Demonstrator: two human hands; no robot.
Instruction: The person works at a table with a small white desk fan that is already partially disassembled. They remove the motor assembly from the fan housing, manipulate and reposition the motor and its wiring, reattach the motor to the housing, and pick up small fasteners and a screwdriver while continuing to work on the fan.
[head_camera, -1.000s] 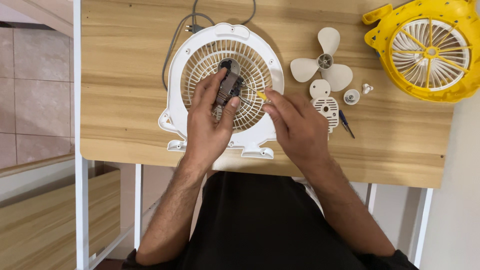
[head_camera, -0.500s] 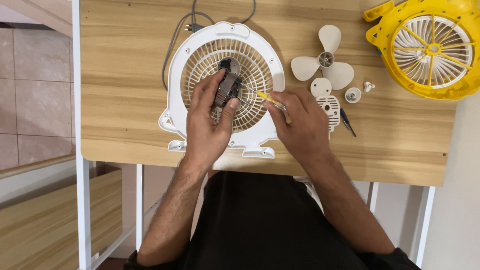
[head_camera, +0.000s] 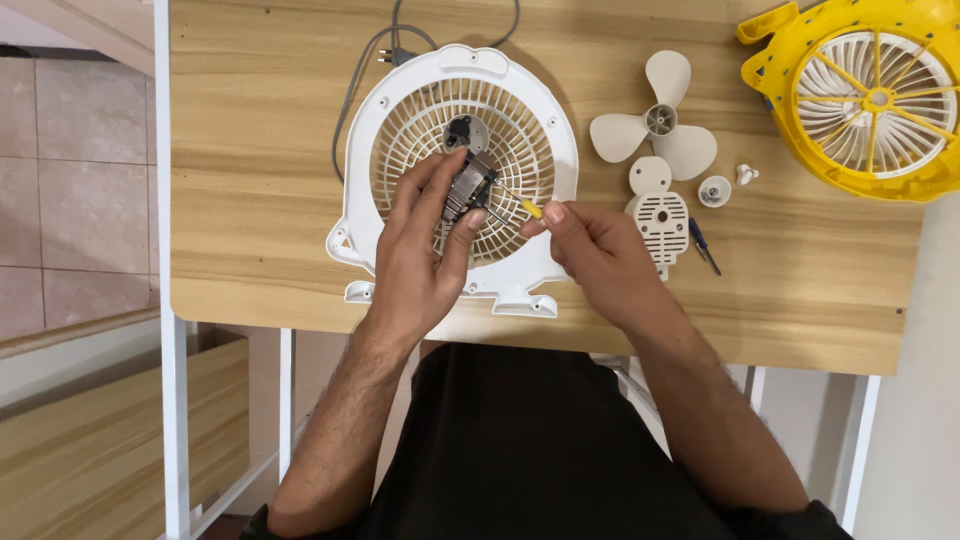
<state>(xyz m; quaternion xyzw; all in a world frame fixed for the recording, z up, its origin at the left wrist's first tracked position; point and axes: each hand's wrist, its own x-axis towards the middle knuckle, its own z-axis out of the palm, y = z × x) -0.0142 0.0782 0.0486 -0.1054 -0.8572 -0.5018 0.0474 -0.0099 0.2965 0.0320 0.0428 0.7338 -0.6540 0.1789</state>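
Observation:
A white round fan housing (head_camera: 400, 150) with a grille lies flat on the wooden table (head_camera: 250, 200). My left hand (head_camera: 420, 255) rests on the grille and pinches a small dark fan motor (head_camera: 468, 188) between fingers and thumb. My right hand (head_camera: 595, 255) grips a small yellow-handled screwdriver (head_camera: 528, 207), whose thin shaft points left at the motor. Both hands are close together over the lower right of the grille.
A white three-blade propeller (head_camera: 655, 125), a white vented motor cover (head_camera: 658, 215), a small white cap (head_camera: 714, 190), a tiny knob (head_camera: 745, 173) and a blue-handled tool (head_camera: 702, 245) lie right of the housing. A yellow fan grille (head_camera: 860, 95) sits at the far right. A grey cord (head_camera: 360, 70) runs off the top.
My right hand has shifted slightly, bringing the screwdriver tip closer to the motor. My left hand still holds the motor in about the same place.

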